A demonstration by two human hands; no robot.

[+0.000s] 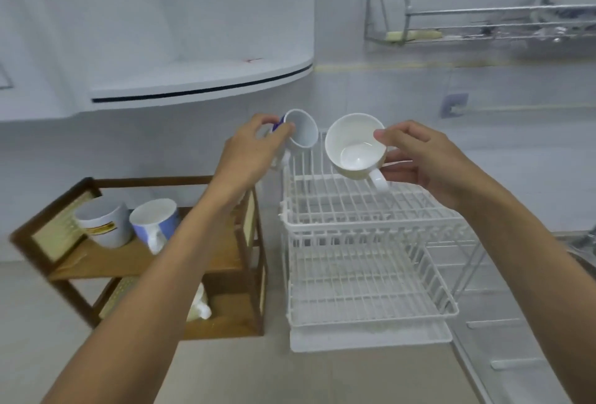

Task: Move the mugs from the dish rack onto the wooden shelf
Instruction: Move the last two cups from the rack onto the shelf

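My left hand (248,155) grips a small white mug with a blue mark (303,129), tilted so its mouth faces me, above the back left corner of the white wire dish rack (354,220). My right hand (425,161) holds a wide cream mug (353,145) by its rim and side, also tilted, above the rack's top tier. The wooden shelf (206,258) stands left of the rack. On its upper level sit a white mug with a yellow band (103,221) and a blue-and-white mug (156,221). Another white mug (200,305) lies on the lower level, partly hidden by my left forearm.
A white drip tray (371,339) lies under the rack. A steel sink edge (580,245) is at the right. A curved white cabinet (200,81) hangs overhead at the left, and a metal wall rack (483,23) at the upper right. Beige countertop (258,371) extends in front.
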